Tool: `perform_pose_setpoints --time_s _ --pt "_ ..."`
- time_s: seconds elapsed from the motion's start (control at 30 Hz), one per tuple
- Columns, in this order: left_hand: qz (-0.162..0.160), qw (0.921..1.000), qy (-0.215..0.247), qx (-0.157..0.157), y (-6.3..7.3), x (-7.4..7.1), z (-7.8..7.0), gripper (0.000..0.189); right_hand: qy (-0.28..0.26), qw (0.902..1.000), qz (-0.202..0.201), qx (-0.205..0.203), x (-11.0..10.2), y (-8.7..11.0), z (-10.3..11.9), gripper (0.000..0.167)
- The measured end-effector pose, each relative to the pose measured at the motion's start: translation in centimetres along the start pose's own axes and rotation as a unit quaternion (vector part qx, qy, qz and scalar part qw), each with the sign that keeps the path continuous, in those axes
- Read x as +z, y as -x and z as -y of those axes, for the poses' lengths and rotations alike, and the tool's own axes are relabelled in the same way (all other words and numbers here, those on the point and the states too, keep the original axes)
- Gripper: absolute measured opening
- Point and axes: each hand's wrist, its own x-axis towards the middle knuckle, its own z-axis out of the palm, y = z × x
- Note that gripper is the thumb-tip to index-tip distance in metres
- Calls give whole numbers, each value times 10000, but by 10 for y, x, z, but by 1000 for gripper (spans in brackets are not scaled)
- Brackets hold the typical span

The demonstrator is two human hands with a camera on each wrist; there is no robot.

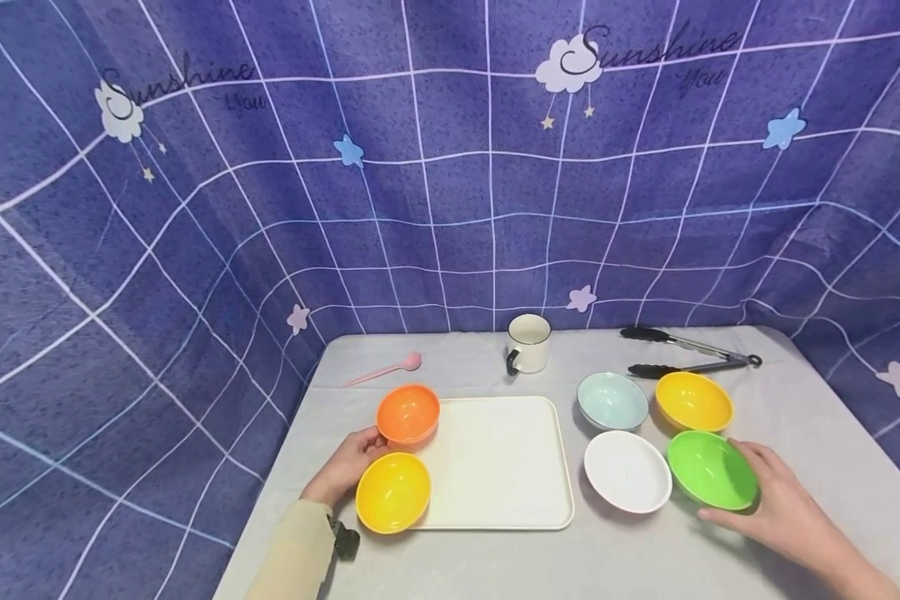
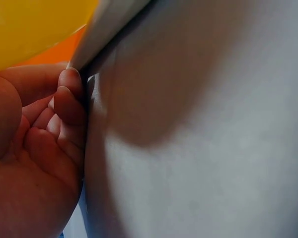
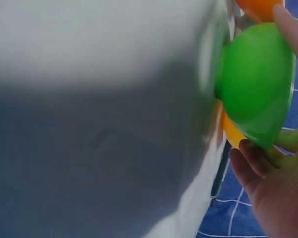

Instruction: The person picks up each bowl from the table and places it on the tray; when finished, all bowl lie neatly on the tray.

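Observation:
My left hand (image 1: 352, 467) is at the left edge of the white tray (image 1: 495, 462). Its fingers are curled and pinch the tray's rim (image 2: 102, 34) in the left wrist view. An orange bowl (image 1: 408, 412) and a yellow bowl (image 1: 393, 492) overlap the tray's left side, just beyond and in front of these fingers. On the right, my other hand (image 1: 783, 508) grips a green bowl (image 1: 712, 469), thumb on the near side and fingers on the far side. The right wrist view has the green bowl (image 3: 258, 82) between thumb and fingers.
Beside the green bowl stand a white bowl (image 1: 627, 472), a pale blue bowl (image 1: 612, 402) and a second yellow bowl (image 1: 693, 402). Black-tipped tongs (image 1: 697, 348) lie behind them. A white mug (image 1: 528, 343) and a pink spoon (image 1: 411, 362) are at the back, before a blue curtain (image 1: 450, 192).

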Motion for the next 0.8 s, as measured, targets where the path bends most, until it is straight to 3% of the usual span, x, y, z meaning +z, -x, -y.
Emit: perform_pose_setpoints --time_s 0.23,0.5,0.8 --pt "123 9998 148 109 2 1 -2 16 -77 9997 -138 203 6 -3 2 117" --pt "96 9999 -17 76 1 0 0 12 201 9990 31 399 8 -7 8 120" --pt "38 9999 -117 46 1 -1 -1 21 419 9986 21 328 5 -12 10 118"
